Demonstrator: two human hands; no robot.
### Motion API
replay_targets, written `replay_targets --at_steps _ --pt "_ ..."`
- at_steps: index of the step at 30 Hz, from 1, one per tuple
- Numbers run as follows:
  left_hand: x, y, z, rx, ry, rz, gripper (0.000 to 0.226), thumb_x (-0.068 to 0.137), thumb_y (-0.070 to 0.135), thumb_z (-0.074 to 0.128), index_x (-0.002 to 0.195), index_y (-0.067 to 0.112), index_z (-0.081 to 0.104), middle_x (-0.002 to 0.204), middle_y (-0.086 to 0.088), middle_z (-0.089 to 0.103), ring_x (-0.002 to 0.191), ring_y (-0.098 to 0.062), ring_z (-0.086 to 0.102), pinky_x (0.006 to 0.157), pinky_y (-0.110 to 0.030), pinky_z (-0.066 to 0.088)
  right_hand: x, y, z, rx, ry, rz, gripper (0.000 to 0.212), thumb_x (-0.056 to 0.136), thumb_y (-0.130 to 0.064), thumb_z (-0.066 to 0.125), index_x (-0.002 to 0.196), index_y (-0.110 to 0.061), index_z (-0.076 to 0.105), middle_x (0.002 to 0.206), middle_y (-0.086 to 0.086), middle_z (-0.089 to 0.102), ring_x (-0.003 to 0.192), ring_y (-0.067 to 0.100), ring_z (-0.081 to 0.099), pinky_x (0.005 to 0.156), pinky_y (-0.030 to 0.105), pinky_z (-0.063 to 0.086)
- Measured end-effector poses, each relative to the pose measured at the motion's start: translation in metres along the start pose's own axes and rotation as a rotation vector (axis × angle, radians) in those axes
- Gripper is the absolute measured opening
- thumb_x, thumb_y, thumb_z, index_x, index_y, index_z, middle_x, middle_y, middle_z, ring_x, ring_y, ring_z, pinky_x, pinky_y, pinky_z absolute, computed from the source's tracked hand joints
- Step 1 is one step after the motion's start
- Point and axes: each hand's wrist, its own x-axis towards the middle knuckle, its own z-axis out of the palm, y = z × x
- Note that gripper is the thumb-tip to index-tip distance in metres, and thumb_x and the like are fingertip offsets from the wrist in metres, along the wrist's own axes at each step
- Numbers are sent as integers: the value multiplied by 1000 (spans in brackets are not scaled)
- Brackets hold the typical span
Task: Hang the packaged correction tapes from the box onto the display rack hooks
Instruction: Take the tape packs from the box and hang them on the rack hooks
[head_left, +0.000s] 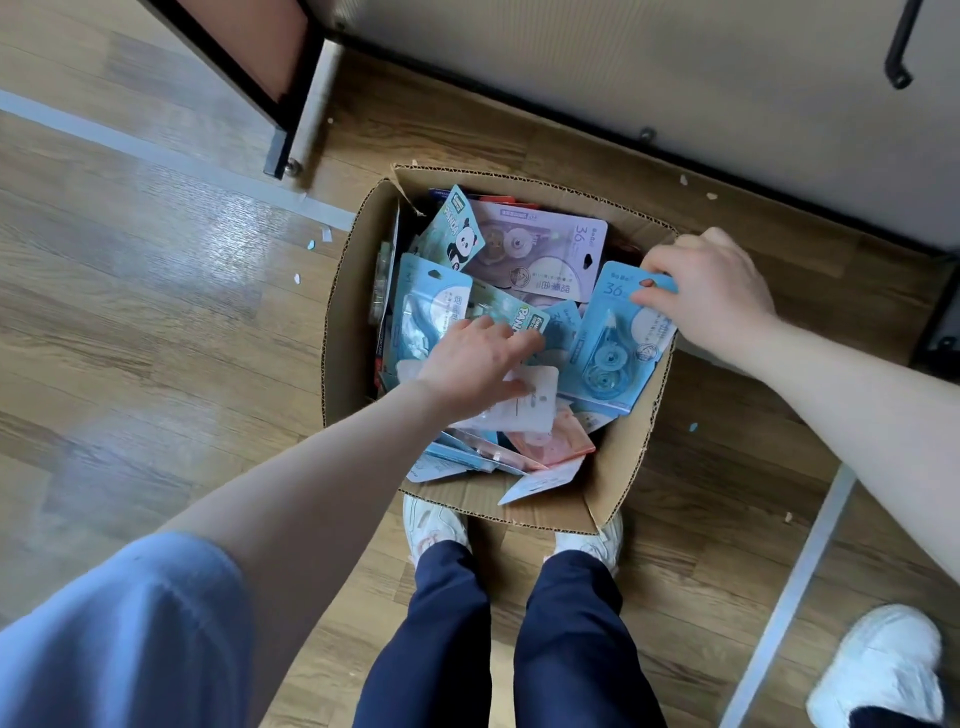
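Down on the wooden floor (156, 260), between our two feet and the pale wall panel, sits the open cardboard box (618, 478), heaped with packaged correction tapes. Both our hands are inside it.

Our left hand (478, 364) reaches in from the near left, palm down, and lies on the pile. Its fingers are spread over a teal panda-print pack (511, 314), and the thumb rests on a whitish translucent pack (524, 405) just below; whether that grip has really closed on either pack we cannot tell.

Our right hand (711, 291) comes in over the box's far right rim. Its grip is clamped on the top edge of a light blue pack (618, 343) marked 36, the fingertips curled over the card by its hang hole. That pack leans tilted against the box's right wall, with the round tape dispenser showing through its blister.

Among the rest of the heap we can pick out a lilac pack (540, 249) lying near the far side, a second panda pack (457, 234) beside it to the left, and a pink pack (556, 444) towards the near wall.

At the upper right a black hook (901, 47) stands out from the wall panel.

Bits of torn paper are scattered on the floor around the box.
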Motion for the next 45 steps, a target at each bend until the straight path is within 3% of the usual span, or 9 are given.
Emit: replay_targets --at_steps 5,8,12,16,19,24,34,38,45 --pt "-10 -2 -19 -116 5 -11 29 94 23 48 121 12 53 109 -9 56 102 -28 53 77 -38 46 -12 -2 -7 24 -47 -4 15 88 -32 61 90 -18 62 92 3 57 91 22 45 71 31 33" --pt "-17 -6 -34 -147 4 -101 18 90 14 48 106 9 53 104 -11 60 93 -31 56 66 -33 40 -22 -9 -17 32 -103 -4 13 88 -32 61 87 -19 65 83 -2 55 87 25 54 67 31 36" --pt "-31 -14 -61 -137 -21 -147 39 87 8 47 123 21 49 112 -7 62 95 -28 58 63 -28 35 -32 -27 -38 14 -148 -8 14 88 -32 61 90 -20 68 79 -2 58 79 21 52 64 30 37" --pt "-50 -17 -94 -63 7 -169 36 92 14 44 126 22 50 113 -9 63 100 -30 59 73 -33 48 -39 -50 -69 -2 -110 -44 15 91 -29 57 95 -20 68 95 1 66 80 19 49 66 28 33" --pt "-67 -14 -123 -64 114 -167 26 96 24 42 118 19 55 107 -9 64 94 -31 59 68 -33 46 -43 -66 -100 -31 -64 -74 19 93 -29 53 99 -19 68 100 1 66 81 18 49 65 27 31" --pt "-95 -6 -178 -64 259 -146 24 97 32 41 98 15 58 93 -8 63 85 -31 59 62 -32 41 -52 -86 -158 -61 20 -100 20 95 -28 50 96 -18 67 95 1 64 79 16 49 58 27 31" --pt "-161 10 -297 -79 499 -128 23 95 30 48 93 13 62 89 -3 63 81 -25 59 59 -28 37 -89 -126 -279 -70 162 -155 23 96 -23 47 96 -10 65 96 5 62 83 19 54 60 27 31" --pt "-193 14 -351 -85 563 -130 35 92 42 41 87 13 60 84 -2 63 78 -26 59 61 -34 48 -104 -144 -329 -60 252 -169 21 95 -27 49 100 -16 66 99 0 64 84 15 54 54 22 31" --pt "-253 40 -455 26 712 -118 22 95 34 49 96 17 63 94 1 64 86 -21 59 64 -28 43 -136 -182 -428 -48 352 -221 21 96 -28 48 94 -15 65 91 -1 62 83 19 55 62 29 37"
